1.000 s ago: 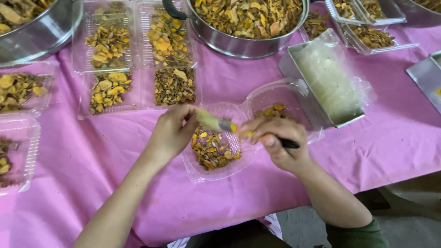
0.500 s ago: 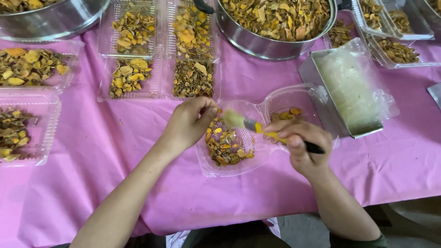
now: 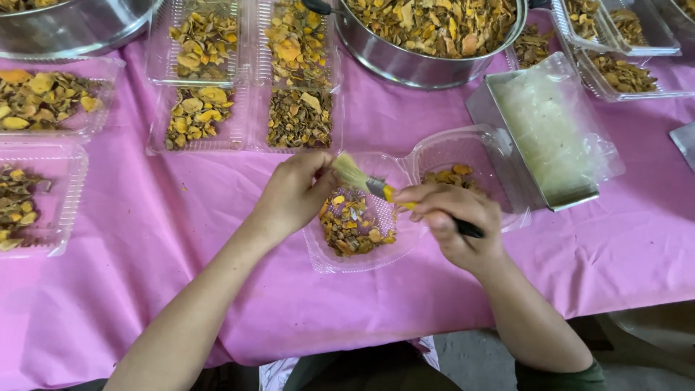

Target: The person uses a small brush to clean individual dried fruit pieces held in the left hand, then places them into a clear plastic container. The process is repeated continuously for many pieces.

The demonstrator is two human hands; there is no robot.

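Note:
My right hand (image 3: 455,226) grips a small paintbrush (image 3: 391,192) with a yellow and black handle; its pale bristles point up and left toward my left hand (image 3: 293,192). The fingers of my left hand are closed over the left rim of an open clear plastic clamshell container (image 3: 362,253), and I cannot tell whether they pinch a small piece. One half of the clamshell holds yellow and brown dried slices (image 3: 351,226); the other half (image 3: 452,156) holds only a few.
A pink tablecloth (image 3: 181,239) covers the table. Filled clear trays (image 3: 246,80) lie behind, more trays (image 3: 36,181) at the left. A steel bowl of dried slices (image 3: 434,32) and a metal tray lined with plastic (image 3: 550,134) stand at the back right.
The brush tip has swung closer to my left hand's fingers. My head view shifted, so the table contents sit slightly lower and further right in the frame.

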